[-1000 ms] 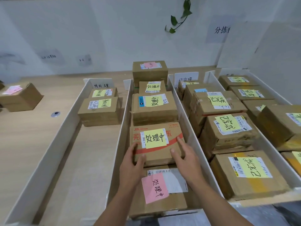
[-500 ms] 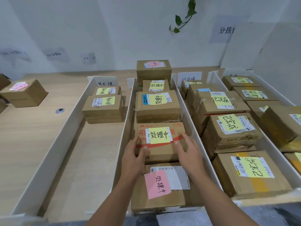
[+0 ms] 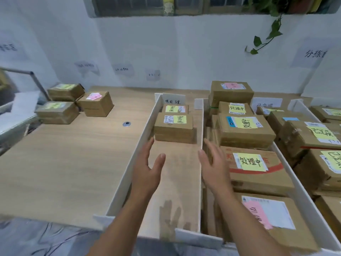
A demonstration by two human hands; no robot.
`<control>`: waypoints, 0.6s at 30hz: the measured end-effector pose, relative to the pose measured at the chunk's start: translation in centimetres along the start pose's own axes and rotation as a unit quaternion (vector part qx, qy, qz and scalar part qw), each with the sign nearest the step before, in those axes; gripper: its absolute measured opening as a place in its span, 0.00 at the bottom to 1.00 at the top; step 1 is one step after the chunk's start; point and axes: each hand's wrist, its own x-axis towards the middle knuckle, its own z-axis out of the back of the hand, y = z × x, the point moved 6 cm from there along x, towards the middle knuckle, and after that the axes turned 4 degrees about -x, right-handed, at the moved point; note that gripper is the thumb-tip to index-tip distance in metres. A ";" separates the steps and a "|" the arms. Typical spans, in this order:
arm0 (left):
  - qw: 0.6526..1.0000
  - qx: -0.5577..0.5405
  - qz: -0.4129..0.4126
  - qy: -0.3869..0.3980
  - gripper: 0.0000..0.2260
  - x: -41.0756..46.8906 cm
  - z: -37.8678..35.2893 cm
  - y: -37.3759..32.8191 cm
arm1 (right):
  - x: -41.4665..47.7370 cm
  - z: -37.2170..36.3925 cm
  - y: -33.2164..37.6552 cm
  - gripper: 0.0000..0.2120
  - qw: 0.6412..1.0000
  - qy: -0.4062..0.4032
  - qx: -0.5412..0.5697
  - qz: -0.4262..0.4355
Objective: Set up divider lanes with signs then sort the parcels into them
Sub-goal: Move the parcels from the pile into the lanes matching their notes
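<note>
The left hand (image 3: 147,169) hung at 7 o'clock over the left lane, fingers straight and spread, palm turned inward, holding nothing. The right hand (image 3: 215,169) mirrored it at 5 o'clock, fingers straight and apart, palm facing the other. Its fingertips were close beside the white divider (image 3: 199,105) between the left and middle lanes; contact could not be judged. Both forearms rose from the bottom edge.

The wooden table (image 3: 64,163) ran back to a white wall. At 10 o'clock three loose parcels (image 3: 96,103) sat huddled near the far left corner, and a round metal grommet (image 3: 126,123) lay between them and the lanes. A short parcel stack (image 3: 174,128) stood at the left lane's far end, at 12 o'clock. The middle lane, toward 3 o'clock, was packed end to end, and the right lane beyond it likewise. A green vine (image 3: 267,34) trailed down the wall at 1 o'clock.

The left lane's sign (image 3: 173,100) read 待处理. In the middle lane a red-printed parcel (image 3: 258,180) carried a yellow note reading 处理中; the nearest parcel (image 3: 287,235) bore a pink note, its writing unclear. The right lane's sign (image 3: 267,104) showed 已完, the rest hidden. A taped parcel (image 3: 295,133) there had a yellow note reading 已完成. The wall paper (image 3: 311,54) at 2 o'clock began 分拣.
</note>
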 end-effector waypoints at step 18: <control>0.986 0.033 0.082 -0.141 0.25 4.7 30.4 10.0 | -5.0 -29.8 18.7 0.19 0.976 0.177 0.100 0.076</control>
